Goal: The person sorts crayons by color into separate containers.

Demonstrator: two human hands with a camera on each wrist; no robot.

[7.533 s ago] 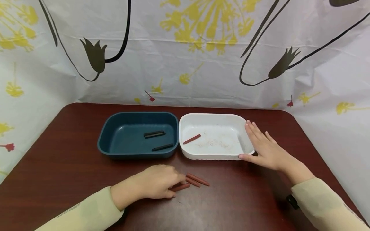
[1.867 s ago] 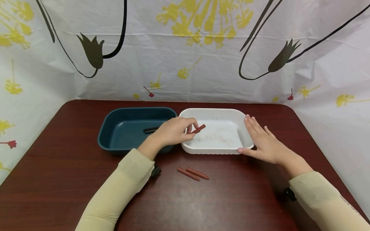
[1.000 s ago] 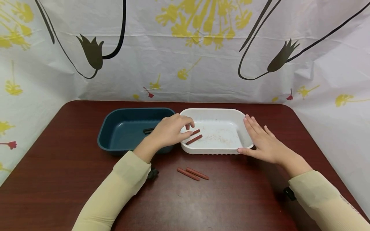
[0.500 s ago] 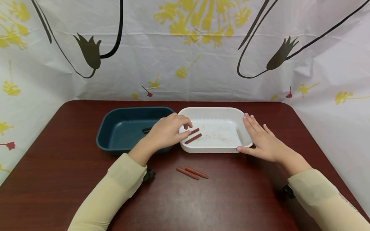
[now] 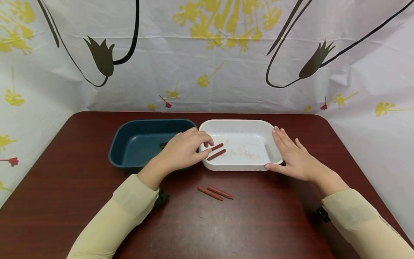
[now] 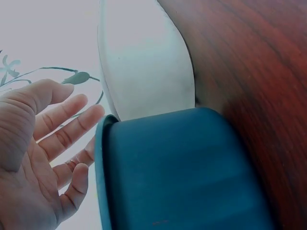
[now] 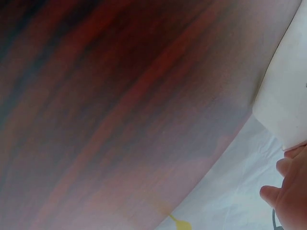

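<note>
My left hand (image 5: 184,149) hovers where the two trays meet, its fingers loosely bent and holding nothing. In the left wrist view the same hand (image 6: 48,148) has its palm bare beside the blue tray's rim. Two reddish-brown crayons lie in the left end of the white tray (image 5: 242,168): a front crayon (image 5: 216,155) and a rear crayon (image 5: 217,146), just by my left fingertips. My right hand (image 5: 295,158) rests with straight fingers against the white tray's right end. On the table before the trays lie two more reddish-brown crayons (image 5: 210,193), side by side.
A dark blue tray (image 5: 129,166) stands left of the white one, with black sticks (image 5: 163,145) in it, mostly hidden by my left hand. Both trays stand on a reddish-brown wooden table (image 5: 252,223). A patterned white sheet (image 5: 245,90) hangs behind.
My left hand picked up a crayon from the table, carried it into the white tray and let it go. Since then it has drawn back slightly left. My right hand stays at the tray's end.
</note>
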